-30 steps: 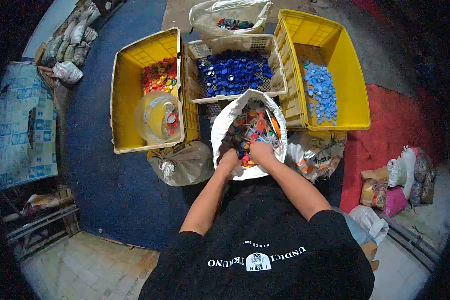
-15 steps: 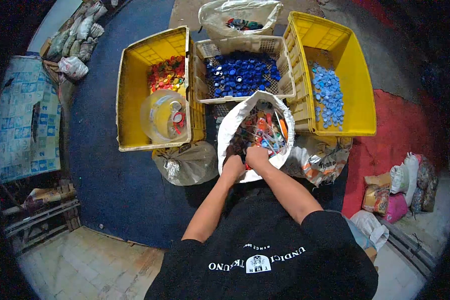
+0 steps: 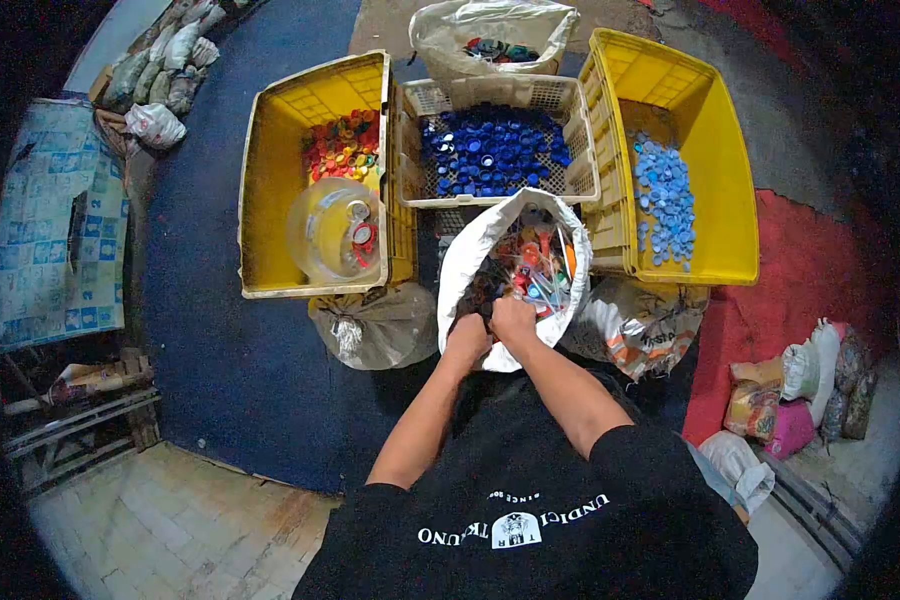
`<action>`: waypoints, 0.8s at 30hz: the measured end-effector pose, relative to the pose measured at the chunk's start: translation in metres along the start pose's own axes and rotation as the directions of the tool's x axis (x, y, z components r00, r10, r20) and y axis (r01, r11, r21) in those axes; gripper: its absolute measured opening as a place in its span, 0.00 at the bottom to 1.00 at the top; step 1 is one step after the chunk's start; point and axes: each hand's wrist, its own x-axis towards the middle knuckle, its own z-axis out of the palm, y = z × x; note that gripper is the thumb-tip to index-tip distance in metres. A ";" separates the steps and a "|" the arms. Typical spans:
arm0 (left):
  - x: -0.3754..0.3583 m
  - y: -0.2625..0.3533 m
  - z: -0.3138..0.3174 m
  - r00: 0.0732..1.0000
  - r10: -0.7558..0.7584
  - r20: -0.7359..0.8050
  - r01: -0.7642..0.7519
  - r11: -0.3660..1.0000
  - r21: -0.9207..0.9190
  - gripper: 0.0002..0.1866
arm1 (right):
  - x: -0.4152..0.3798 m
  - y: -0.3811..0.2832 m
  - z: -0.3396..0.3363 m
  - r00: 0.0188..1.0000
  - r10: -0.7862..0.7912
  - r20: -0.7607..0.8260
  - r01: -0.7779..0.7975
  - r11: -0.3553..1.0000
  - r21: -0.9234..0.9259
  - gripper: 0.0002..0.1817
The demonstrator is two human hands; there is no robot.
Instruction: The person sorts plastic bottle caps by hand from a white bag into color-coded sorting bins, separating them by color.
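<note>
Both hands are at the near side of an open white sack (image 3: pixel 460 262) filled with mixed small plastic pieces (image 3: pixel 545 265), among them red, orange and white bits and thin sticks. A dark brown, hair-like tangled clump (image 3: pixel 484 288) lies at the sack's left inner side. My left hand (image 3: pixel 468 340) is closed on the clump's lower part, with its fingertips hidden. Close beside it, my right hand (image 3: pixel 513 318) is curled in a fist, knuckles up, gripping the clump's right edge.
Beyond the sack, a white crate (image 3: pixel 500 203) holds dark blue caps. The left yellow bin (image 3: pixel 265 200) contains red and yellow caps and a clear round container (image 3: pixel 320 235). Light blue caps lie in the right yellow bin (image 3: pixel 715 180). Filled sacks (image 3: pixel 385 335) sit under the bins.
The view has shifted slightly, so the bins appear a little further right. Both hands stay close together at the sack, and more of the dark clump shows between them.
</note>
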 end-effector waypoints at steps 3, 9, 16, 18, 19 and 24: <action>0.004 -0.006 0.006 1.000 -0.001 -0.001 0.001 1.000 0.008 0.22 | 0.006 0.001 0.008 1.000 0.003 -0.022 -0.002 1.000 0.028 0.09; 0.001 0.008 -0.012 0.996 -0.045 -0.071 0.035 0.990 -0.140 0.18 | 0.014 0.014 -0.005 0.997 0.014 0.074 -0.023 0.992 0.126 0.11; 0.020 -0.016 -0.010 0.947 0.143 -0.288 -0.214 0.949 -0.232 0.17 | 0.015 0.010 -0.019 0.991 0.072 0.117 -0.093 0.977 0.192 0.17; 0.025 -0.013 -0.007 0.983 0.109 -0.147 -0.139 0.966 -0.218 0.17 | 0.014 0.009 -0.020 0.987 0.069 0.148 -0.097 0.977 0.190 0.21; 0.032 -0.016 0.001 0.997 0.072 -0.007 -0.072 0.979 -0.191 0.17 | 0.013 0.011 -0.020 0.988 0.071 0.137 -0.095 0.978 0.185 0.20; 0.040 -0.005 0.002 0.997 -0.077 -0.021 0.073 0.986 -0.147 0.24 | 0.006 0.027 -0.030 0.990 0.120 0.076 -0.137 0.952 0.275 0.15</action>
